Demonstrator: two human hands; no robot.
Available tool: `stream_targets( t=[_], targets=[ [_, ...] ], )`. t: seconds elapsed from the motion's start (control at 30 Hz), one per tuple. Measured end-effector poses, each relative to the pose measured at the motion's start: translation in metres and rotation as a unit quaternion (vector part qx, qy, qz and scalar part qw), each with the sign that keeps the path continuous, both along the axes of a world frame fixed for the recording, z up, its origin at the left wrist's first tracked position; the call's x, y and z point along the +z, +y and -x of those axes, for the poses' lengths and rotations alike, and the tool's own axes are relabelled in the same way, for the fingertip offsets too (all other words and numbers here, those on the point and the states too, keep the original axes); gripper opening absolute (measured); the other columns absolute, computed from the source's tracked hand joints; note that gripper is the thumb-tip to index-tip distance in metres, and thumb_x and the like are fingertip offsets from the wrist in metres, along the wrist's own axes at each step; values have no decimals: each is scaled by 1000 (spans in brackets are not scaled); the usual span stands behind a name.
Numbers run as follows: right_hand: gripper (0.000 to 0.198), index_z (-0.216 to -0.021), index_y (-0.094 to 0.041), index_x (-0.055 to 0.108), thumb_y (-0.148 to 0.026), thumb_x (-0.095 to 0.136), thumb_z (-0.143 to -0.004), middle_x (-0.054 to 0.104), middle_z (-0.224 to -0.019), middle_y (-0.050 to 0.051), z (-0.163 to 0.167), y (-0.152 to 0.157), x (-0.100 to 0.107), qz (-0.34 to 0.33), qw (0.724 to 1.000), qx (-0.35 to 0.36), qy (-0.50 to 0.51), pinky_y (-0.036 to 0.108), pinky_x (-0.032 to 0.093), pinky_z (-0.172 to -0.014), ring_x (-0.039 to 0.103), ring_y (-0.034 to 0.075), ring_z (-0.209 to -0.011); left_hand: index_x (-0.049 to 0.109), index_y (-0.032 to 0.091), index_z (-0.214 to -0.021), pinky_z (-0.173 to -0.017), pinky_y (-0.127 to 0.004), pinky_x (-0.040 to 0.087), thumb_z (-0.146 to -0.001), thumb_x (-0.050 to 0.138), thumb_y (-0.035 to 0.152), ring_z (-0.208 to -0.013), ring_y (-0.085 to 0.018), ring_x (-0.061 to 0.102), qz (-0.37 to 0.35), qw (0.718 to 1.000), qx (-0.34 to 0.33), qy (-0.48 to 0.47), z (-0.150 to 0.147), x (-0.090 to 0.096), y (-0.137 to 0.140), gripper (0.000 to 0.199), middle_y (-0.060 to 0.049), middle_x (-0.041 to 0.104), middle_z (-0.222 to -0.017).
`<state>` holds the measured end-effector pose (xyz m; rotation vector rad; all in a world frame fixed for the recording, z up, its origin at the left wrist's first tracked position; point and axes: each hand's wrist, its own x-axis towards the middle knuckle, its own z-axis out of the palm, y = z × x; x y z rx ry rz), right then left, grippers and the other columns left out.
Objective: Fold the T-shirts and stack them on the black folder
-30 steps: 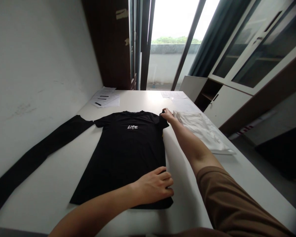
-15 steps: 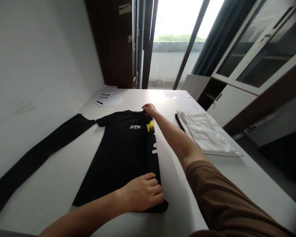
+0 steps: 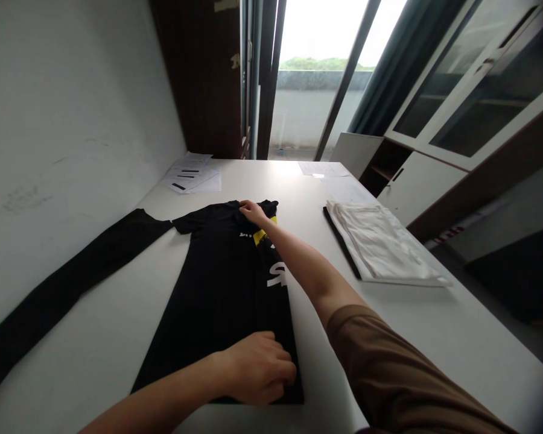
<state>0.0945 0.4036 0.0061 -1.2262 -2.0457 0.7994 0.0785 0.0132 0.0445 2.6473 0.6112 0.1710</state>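
Observation:
A black shirt (image 3: 221, 289) lies spread on the white table, one long sleeve (image 3: 81, 268) stretched toward the near left. Its right side is turned inward, showing a yellow patch and white lettering, and it partly covers the white print on the chest. At the collar end, my right hand (image 3: 253, 213) is closed on the turned-in fabric. My left hand (image 3: 262, 369) rests near the hem with its fingers curled down onto the shirt. The fingertips of the left hand are hidden under it.
On the right of the white table (image 3: 326, 337) lies a stack of folded cloth (image 3: 384, 244), white on top with a black edge beneath. Papers (image 3: 192, 175) sit at the far left against the wall, and another sheet (image 3: 323, 170) at the far right. Cabinets (image 3: 420, 187) stand beyond.
My right hand has moved left with the shirt's shoulder edge, so the fabric overlaps the chest print more. My left hand has shifted slightly left and nearer, with the hem side drawn inward.

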Motion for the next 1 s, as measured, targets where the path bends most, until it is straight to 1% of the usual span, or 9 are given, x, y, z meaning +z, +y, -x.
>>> stream_targets(
  t=[0.17,0.3,0.37,0.43,0.5,0.6,0.7,0.83,1.0],
  targets=[
    [30,-109,-25,73,-25,45,-98,75,-106,4,-49,-4,-15,-91,989,-105,-57,31,50,-92,68,21,-100,59,23,-88,-65,-31,44,-87,59,18,-71,-15,64,14,998,61,11,-2,-6,2,5,4,70,-85],
    [39,-132,-22,63,-28,53,-95,73,-116,9,-81,10,-21,-61,977,-123,-165,34,50,-91,65,26,-109,60,22,-109,-70,-33,45,-91,57,22,-80,-18,66,-21,993,113,-8,-9,-10,4,18,0,71,-95],
    [54,-146,-22,51,-37,58,-95,70,-126,12,-82,19,-20,-49,972,-96,-208,36,50,-93,63,28,-115,58,22,-116,-70,-33,45,-94,59,30,-82,-19,66,-32,992,122,0,-13,-12,2,24,-1,70,-97],
    [61,-150,-22,47,-45,60,-95,67,-133,14,-76,29,-16,-37,965,-79,-248,38,50,-93,62,30,-118,57,22,-120,-70,-35,46,-92,64,44,-83,-21,66,-43,990,135,18,-16,-14,-1,36,-2,70,-98],
    [53,-142,-23,54,-45,61,-94,67,-130,15,-66,37,-11,-22,954,-75,-291,39,51,-91,63,31,-115,57,21,-118,-70,-35,46,-90,67,53,-82,-22,67,-54,987,149,41,-18,-17,-5,44,-3,69,-98],
    [31,-123,-24,65,-32,60,-94,70,-121,14,-53,42,-5,-27,940,-73,-333,37,50,-85,65,30,-108,57,21,-104,-65,-34,43,-95,63,44,-74,-18,65,-76,987,134,54,-20,-26,-6,25,0,68,-90],
    [26,-117,-23,65,-19,51,-95,71,-113,14,-46,38,-5,-89,940,-73,-320,38,47,-87,65,28,-102,56,22,-98,-61,-33,37,-102,55,31,-68,-15,62,-109,989,99,21,-18,-36,-5,10,2,67,-83],
    [24,-115,-21,61,-17,43,-99,70,-112,13,-45,28,-10,-183,951,-76,-238,40,41,-95,61,28,-106,54,22,-97,-60,-33,32,-104,51,29,-67,-14,59,-139,986,89,-33,-17,-44,-4,10,3,64,-79],
    [20,-112,-20,59,-23,43,-102,67,-115,12,-43,34,-6,-182,967,-78,-163,38,43,-93,57,26,-104,53,21,-92,-59,-34,30,-105,50,29,-66,-14,56,-130,988,75,-45,-18,-45,-3,16,3,63,-77]
  ],
)
